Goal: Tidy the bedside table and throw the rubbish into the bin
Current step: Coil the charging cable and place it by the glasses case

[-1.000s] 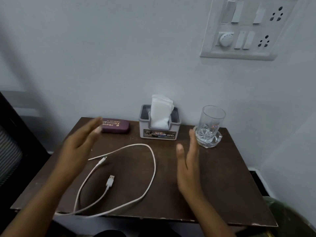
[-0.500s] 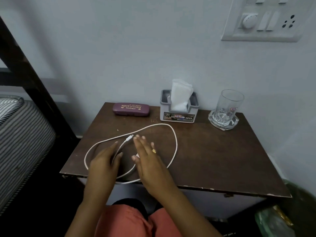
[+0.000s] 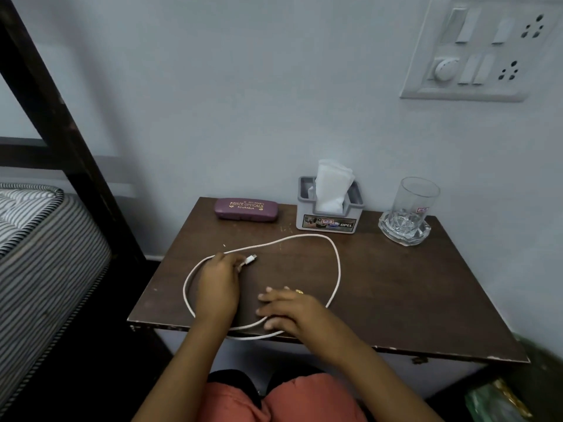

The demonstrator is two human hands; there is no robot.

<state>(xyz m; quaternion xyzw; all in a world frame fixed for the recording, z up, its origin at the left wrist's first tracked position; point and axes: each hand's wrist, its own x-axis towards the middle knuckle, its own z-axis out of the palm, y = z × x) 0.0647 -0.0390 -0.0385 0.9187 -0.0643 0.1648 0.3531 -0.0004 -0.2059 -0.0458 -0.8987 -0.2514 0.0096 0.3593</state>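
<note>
A white charging cable [image 3: 334, 254] lies in a wide loop on the dark brown bedside table [image 3: 396, 300]. My left hand [image 3: 217, 284] pinches the cable just behind its small plug, which sticks out past the fingers. My right hand [image 3: 289, 312] lies over the cable near the table's front edge, fingers curled down onto it; the other plug is hidden under this hand. A purple glasses case [image 3: 245, 209], a grey tissue holder [image 3: 330, 208] with white tissues, and a clear glass [image 3: 414, 202] on a cut-glass coaster stand along the back.
A striped mattress [image 3: 36, 245] and a dark bed post [image 3: 61, 117] are at the left. A switchboard [image 3: 475, 53] hangs on the wall. At the bottom right, beside the table, a bin with a green bag [image 3: 493, 400] shows partly.
Both hands came down from raised and open onto the cable. My left hand took hold of the small plug end and my right hand moved to the front part of the loop.
</note>
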